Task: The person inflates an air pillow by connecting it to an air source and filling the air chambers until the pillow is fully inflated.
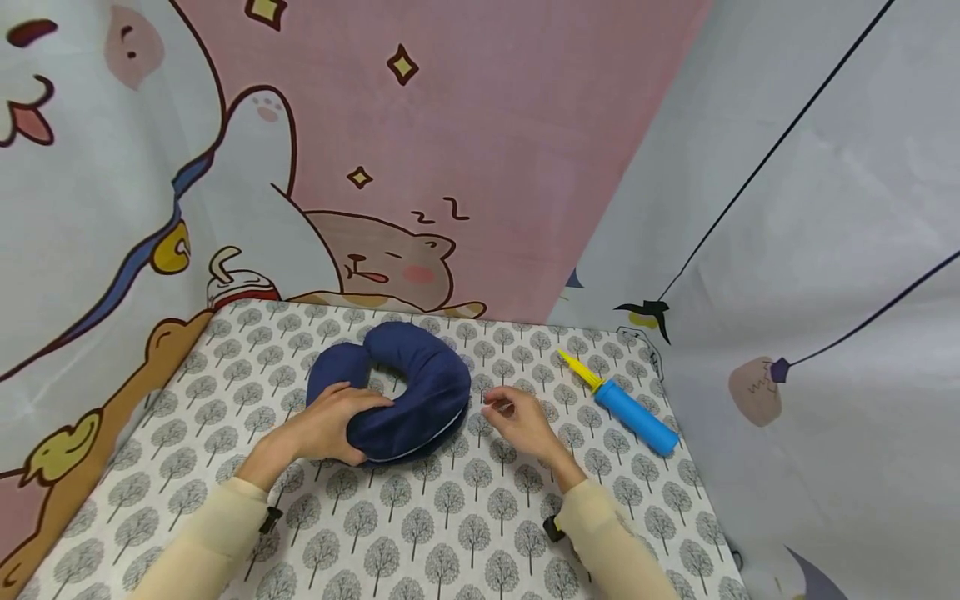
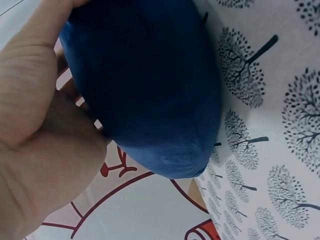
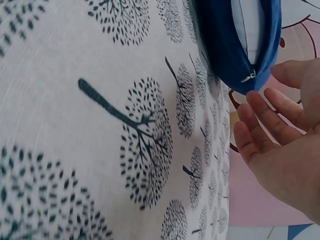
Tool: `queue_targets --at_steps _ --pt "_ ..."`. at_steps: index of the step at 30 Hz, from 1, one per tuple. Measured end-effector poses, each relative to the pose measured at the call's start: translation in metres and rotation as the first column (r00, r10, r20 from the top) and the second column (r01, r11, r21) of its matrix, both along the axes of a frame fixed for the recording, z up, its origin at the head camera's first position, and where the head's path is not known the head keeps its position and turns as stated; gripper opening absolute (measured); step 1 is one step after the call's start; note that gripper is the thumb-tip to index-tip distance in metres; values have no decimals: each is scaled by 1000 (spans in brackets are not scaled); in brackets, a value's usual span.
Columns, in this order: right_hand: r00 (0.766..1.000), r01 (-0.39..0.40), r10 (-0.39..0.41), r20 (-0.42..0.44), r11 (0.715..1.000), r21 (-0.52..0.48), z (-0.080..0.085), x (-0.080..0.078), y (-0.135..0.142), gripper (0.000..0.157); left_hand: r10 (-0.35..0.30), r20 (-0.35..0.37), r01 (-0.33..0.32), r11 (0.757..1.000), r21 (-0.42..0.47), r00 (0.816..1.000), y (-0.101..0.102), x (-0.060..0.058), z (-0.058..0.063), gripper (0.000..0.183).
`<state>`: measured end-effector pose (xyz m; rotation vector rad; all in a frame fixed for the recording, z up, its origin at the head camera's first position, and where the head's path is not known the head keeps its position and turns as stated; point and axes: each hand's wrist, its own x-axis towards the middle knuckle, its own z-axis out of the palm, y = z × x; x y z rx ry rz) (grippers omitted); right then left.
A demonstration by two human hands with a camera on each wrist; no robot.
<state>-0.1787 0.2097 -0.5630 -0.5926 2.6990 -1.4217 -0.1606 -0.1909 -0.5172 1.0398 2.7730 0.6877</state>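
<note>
A navy blue U-shaped neck pillow (image 1: 442, 379) lies on the tree-print cloth, its opening toward the back left. My left hand (image 1: 333, 421) grips its near-left part, thumb and fingers spread around the fabric. In the left wrist view, the pillow's rounded end (image 2: 165, 145) fills the space beside the palm. My right hand (image 1: 521, 421) is just right of the pillow with loosely bent fingers and holds nothing. The right wrist view shows a zipper pull (image 3: 248, 76) at the end of a gap with white material (image 3: 248, 30) inside, right by the fingertips.
A blue hand pump (image 1: 637, 417) with a yellow nozzle (image 1: 580, 368) lies on the cloth to the right. The tree-print cloth (image 1: 420, 533) covers the table. Cartoon-printed curtains (image 1: 510, 167) hang behind and along the sides.
</note>
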Motion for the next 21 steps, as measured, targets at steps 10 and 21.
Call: queue_targets --at_steps 10,21 --pt "1000 -11 11 2 1000 4 -12 -15 -13 34 10 2 -10 1000 -2 1000 -4 3 -6 99" --pt "999 36 -36 -3 999 -24 -20 -26 -27 15 -2 -17 2 1000 18 1000 -5 2 -11 99"
